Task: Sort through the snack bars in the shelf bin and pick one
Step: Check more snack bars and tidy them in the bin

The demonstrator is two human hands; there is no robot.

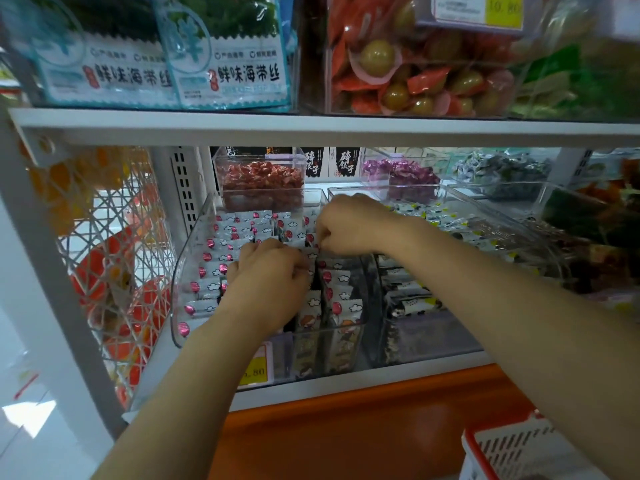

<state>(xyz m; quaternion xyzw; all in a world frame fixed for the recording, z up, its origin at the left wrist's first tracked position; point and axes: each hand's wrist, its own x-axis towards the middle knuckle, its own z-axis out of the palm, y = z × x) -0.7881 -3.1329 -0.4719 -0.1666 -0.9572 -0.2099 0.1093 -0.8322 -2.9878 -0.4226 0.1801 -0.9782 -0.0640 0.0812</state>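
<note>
At the bin: both your hands are down inside it, working the middle rows.
Bars: white wrappers with a red dot, standing on edge in rows, filling the bin from front to back.
Progress: sorting is under way, by my read. No pick is made, and no bar is lifted clear of the bin.
Left to do: settle on one bar, pull it free and bring it out over the bin's front lip.
Left hand: over the bin's middle, fingers curled down, tips buried between bars. Cannot tell whether it holds one or only parts the rows.
Right hand: toward the bin's back right, thumb and forefinger drawn together on the top edge of one of the bars. It looks like a pinch, with the other fingers curled.
Tub: clear, holds red sweets, just behind the bin.
Price tag: yellow, on the bin's front, partly hidden by your left forearm.
Basket: red-rimmed, well below and right of the bin.
Risk: the bars look tightly packed, so neighbours may ride up with the one you pull.
</note>
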